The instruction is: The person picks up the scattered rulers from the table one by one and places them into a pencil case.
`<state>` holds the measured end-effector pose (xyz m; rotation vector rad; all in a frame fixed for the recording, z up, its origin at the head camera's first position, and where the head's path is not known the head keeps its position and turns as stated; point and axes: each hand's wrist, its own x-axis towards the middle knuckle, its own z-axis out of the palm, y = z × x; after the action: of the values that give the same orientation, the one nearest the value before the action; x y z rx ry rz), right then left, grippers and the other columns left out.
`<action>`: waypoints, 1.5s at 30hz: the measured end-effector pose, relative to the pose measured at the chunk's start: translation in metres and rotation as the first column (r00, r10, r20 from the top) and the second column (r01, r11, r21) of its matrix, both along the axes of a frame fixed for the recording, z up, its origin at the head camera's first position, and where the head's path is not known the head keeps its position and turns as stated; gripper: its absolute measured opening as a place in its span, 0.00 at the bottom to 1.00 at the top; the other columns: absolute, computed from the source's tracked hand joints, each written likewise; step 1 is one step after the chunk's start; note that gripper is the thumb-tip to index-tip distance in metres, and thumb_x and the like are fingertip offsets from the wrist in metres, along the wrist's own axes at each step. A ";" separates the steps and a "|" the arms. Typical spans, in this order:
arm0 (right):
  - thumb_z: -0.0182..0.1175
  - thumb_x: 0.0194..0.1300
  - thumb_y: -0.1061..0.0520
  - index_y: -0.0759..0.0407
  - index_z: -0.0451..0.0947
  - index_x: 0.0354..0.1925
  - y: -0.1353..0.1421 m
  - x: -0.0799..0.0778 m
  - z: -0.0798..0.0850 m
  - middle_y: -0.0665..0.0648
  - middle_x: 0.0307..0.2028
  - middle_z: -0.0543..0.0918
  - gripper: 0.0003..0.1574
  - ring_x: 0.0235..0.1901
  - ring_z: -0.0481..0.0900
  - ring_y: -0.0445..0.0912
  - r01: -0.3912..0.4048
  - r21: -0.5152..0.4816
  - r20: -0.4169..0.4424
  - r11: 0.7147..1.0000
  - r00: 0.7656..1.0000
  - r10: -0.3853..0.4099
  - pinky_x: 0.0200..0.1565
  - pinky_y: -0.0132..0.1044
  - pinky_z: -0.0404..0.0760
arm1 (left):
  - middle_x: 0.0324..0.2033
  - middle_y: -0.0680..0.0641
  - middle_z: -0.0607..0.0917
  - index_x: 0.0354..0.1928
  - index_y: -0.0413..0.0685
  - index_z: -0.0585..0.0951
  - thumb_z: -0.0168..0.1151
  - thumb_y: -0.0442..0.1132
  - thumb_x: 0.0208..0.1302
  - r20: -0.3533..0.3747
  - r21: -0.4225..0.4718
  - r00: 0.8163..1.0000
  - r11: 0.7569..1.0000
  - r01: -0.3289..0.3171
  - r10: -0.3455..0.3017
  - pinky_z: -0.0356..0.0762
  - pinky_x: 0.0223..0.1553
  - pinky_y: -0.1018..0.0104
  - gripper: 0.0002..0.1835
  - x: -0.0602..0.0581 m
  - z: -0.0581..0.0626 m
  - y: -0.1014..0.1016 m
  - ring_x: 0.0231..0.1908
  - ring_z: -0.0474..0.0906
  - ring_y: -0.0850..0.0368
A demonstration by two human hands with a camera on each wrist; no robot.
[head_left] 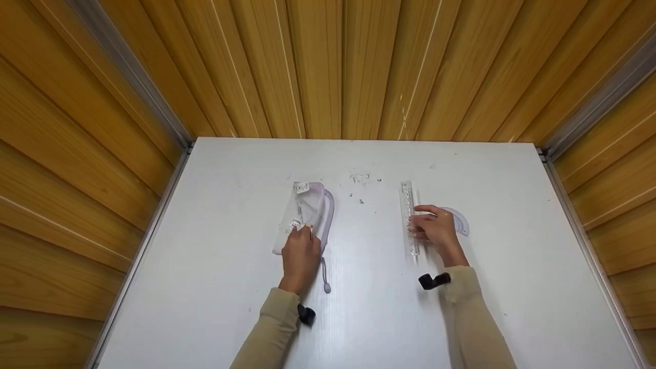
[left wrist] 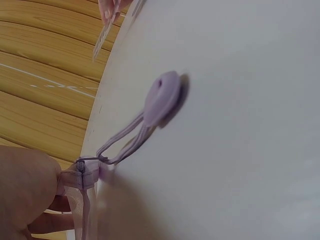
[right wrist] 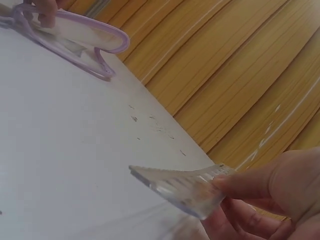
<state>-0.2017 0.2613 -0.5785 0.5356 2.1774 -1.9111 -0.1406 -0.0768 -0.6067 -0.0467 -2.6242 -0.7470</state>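
On the left, my left hand (head_left: 301, 256) grips the near part of a clear zip pouch (head_left: 313, 190) with lilac edging. The pouch's mouth stands partly open in the right wrist view, and a clear triangular piece shows inside it. From its near end hangs a lilac zip pull (left wrist: 162, 97) on a cord loop. My right hand (head_left: 436, 228) pinches a clear ruler (head_left: 406, 197) between thumb and fingers, with the ruler raised over the table. Just right of that hand lies a clear protractor (head_left: 460, 220), partly covered by the hand.
The white table (head_left: 359, 307) has small dark marks (head_left: 360, 178) near its middle back. Wood-look panels (head_left: 359, 66) rise behind the table and on both sides. A black wrist camera (head_left: 434, 280) sits at each sleeve cuff.
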 end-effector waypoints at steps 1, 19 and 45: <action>0.64 0.62 0.63 0.62 0.75 0.58 -0.001 0.000 0.000 0.58 0.36 0.87 0.25 0.27 0.86 0.45 0.000 -0.003 0.003 1.000 1.000 0.000 0.31 0.38 0.83 | 0.25 0.41 0.80 0.30 0.43 0.78 0.56 0.35 0.61 0.006 0.004 1.000 1.000 -0.001 0.001 0.76 0.22 0.46 0.04 0.000 0.000 0.000 0.25 0.79 0.41; 0.64 0.63 0.63 0.61 0.76 0.57 -0.034 -0.011 -0.001 0.63 0.39 0.86 0.23 0.28 0.86 0.47 -0.046 -0.065 0.001 0.997 0.999 0.046 0.31 0.38 0.84 | 0.23 0.43 0.79 0.28 0.42 0.77 0.57 0.34 0.61 0.002 0.000 1.000 1.000 0.000 0.000 0.76 0.21 0.51 0.05 0.000 -0.002 0.000 0.23 0.79 0.46; 0.65 0.61 0.63 0.60 0.79 0.54 -0.085 -0.030 0.002 0.62 0.35 0.86 0.21 0.26 0.85 0.47 -0.200 -0.062 0.007 0.978 0.980 0.200 0.31 0.41 0.84 | 0.24 0.44 0.80 0.30 0.42 0.79 0.58 0.34 0.60 0.023 0.015 1.000 1.000 0.002 -0.002 0.76 0.22 0.51 0.04 -0.001 0.002 -0.001 0.22 0.78 0.48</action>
<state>-0.2320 0.1767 -0.5765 0.3042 2.0697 -1.8544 -0.1421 -0.0777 -0.6048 -0.0370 -2.6406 -0.7723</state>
